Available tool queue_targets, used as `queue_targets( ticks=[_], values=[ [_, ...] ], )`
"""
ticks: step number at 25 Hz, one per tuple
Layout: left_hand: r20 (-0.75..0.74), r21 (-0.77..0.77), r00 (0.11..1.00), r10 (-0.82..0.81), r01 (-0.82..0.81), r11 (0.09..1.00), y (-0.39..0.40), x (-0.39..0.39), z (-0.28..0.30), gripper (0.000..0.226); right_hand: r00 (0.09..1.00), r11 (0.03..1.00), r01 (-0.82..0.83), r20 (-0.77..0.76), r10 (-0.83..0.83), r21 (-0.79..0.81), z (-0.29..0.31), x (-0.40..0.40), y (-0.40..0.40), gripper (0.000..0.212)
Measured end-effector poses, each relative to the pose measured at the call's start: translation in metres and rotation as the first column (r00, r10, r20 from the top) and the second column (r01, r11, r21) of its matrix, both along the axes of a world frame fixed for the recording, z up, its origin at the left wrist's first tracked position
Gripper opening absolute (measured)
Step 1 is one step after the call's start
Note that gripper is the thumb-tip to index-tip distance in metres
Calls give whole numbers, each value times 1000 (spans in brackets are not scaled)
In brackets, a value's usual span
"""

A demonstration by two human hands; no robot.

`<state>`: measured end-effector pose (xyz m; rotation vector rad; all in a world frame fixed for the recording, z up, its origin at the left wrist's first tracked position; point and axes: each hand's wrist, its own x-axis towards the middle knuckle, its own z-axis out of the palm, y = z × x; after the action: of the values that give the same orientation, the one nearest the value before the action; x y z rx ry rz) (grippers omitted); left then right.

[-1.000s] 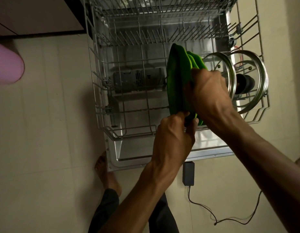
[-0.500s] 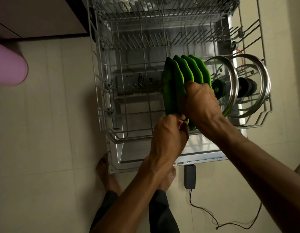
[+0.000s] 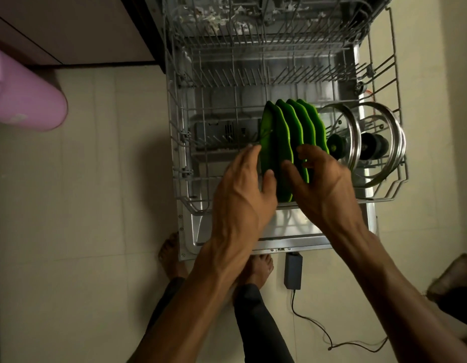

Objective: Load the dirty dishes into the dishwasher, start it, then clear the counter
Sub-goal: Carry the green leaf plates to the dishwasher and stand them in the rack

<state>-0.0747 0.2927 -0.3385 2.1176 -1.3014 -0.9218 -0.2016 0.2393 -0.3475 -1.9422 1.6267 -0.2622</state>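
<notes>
Head view: green plates [image 3: 292, 134] racked upright (between both hands' spread fingers [image 3: 305, 155]).

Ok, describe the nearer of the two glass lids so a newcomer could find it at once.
Start at the pulled-out lower rack of the open dishwasher. On its right side, past the row of green plates, two steel-rimmed glass lids stand on edge. The one meant stands right beside the plates, and its knob is green, not black.

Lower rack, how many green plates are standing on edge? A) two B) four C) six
B: four green plates stand on edge side by side in the lower rack, left of two glass lids.
</notes>
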Motion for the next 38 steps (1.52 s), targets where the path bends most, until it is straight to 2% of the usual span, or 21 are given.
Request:
queue_targets(
  ticks=[4, 12, 15, 19, 23, 28, 31, 34, 38],
  values=[
    [21, -4, 1000, -18, 18, 1000, 5, 25, 60, 56, 999, 999, -35, 21, 35, -10, 61, 19, 4, 52],
    [10, 78, 1000, -22, 21, 997, 46, 67, 194, 53, 981, 978, -191, 61, 186, 85, 194, 54, 33, 53],
    [-36, 96, 999, -22, 26, 995, 61, 77, 244, 48, 973, 969, -223, 82, 216, 101, 246, 63, 49, 48],
    [-64, 117, 998, 1, 6, 993, 78, 89, 310, 52, 960, 958, -262, 133, 246, 114, 309, 76, 69, 54],
    [-58, 58, 993, 103, -100, 993, 103, 105, 375, 56, 926, 935, -345, 195, 324, 86, 373, 98, 81, 71],
    [-96, -68, 957, 275, -282, 957, 134, 138, 434, 48, 874, 898, -441, 228, 429, -1, 443, 134, 90, 63],
    [-64, -129, 921, 383, -389, 912, 148, 174, 450, 50, 837, 869, -491, 244, 490, -59, 464, 168, 100, 63],
    [-33, -180, 906, 423, -422, 889, 160, 210, 464, 49, 791, 834, -547, 282, 543, -73, 476, 205, 116, 69],
    [-8, -258, 876, 482, -468, 845, 180, 267, 482, 48, 754, 805, -583, 296, 587, -112, 495, 264, 134, 65]
  ],
)
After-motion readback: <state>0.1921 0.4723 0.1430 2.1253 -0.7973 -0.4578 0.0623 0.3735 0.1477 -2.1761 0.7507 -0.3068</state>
